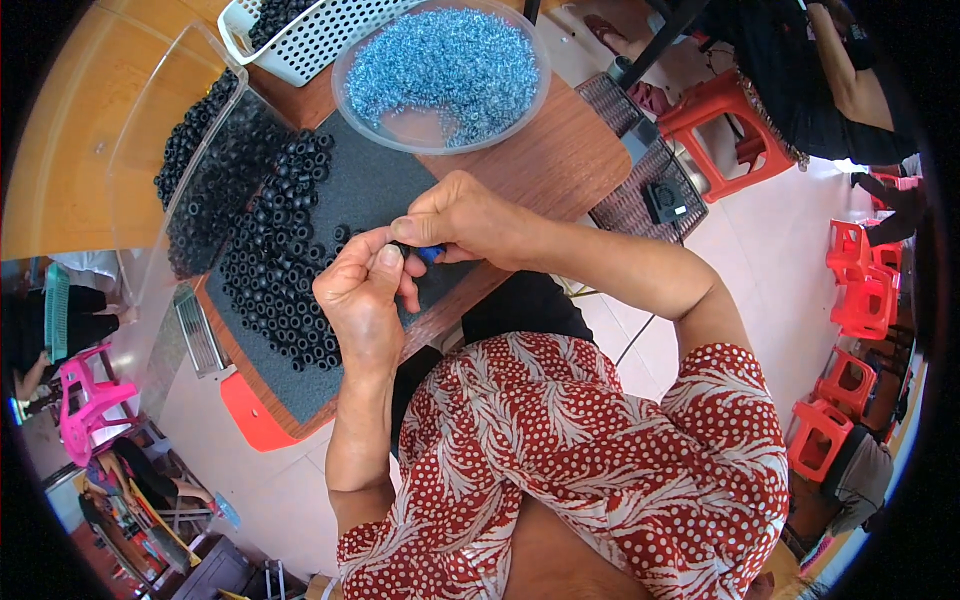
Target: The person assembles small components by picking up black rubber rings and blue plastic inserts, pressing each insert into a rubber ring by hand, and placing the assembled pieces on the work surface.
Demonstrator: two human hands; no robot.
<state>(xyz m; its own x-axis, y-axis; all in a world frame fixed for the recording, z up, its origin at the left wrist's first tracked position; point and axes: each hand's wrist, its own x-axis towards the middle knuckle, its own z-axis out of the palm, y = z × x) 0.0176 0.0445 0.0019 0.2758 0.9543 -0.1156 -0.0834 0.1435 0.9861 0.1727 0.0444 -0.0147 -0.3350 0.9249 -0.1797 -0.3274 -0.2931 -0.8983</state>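
Your wood-grain counter (590, 145) carries a dark grey mat (375, 170), with a clear plastic bin (130, 165) at its left. A clear round bowl (543, 75) of tiny bluish pieces stands beyond your hands, beside a white perforated basket (320, 50). Loose black rings (275, 270) spread over the mat, left of your hands. Your right hand (462, 222) meets your left hand (360, 300) above the mat's near edge. Your right fingers pinch a blue piece (430, 254), its long axis running roughly left to right; just left of it, your left fingers pinch a small dark piece (402, 248), though you can't tell whether the two join
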